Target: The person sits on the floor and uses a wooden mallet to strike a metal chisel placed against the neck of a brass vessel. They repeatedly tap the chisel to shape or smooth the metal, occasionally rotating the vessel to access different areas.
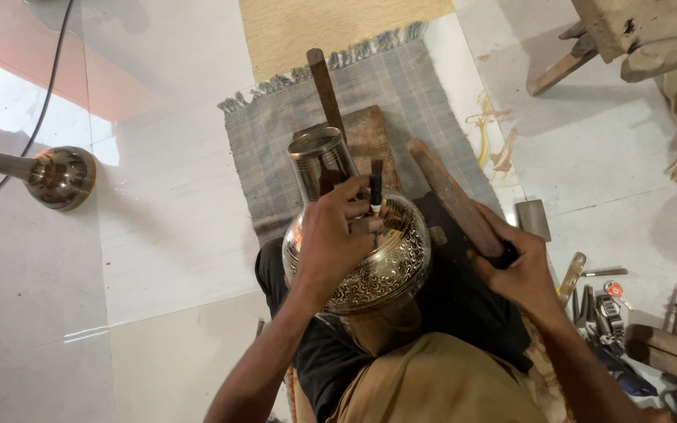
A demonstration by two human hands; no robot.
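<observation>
A shiny engraved metal pot (385,266) with a tall neck (321,160) rests in my lap on a dark cloth. My left hand (337,235) lies over its shoulder and pinches a short dark chisel (375,185) upright against the metal. My right hand (515,270) grips the handle end of a long wooden mallet (452,196), which slants up and to the left beside the pot. A wooden block (370,137) and a wooden stick (324,86) lie behind the pot's neck.
A grey fringed mat (425,86) covers the floor ahead. A metal vessel part (56,176) lies on the tiles at left. Small hand tools (597,301) are scattered at right, near a wooden stool (636,39) and a wood block (671,352).
</observation>
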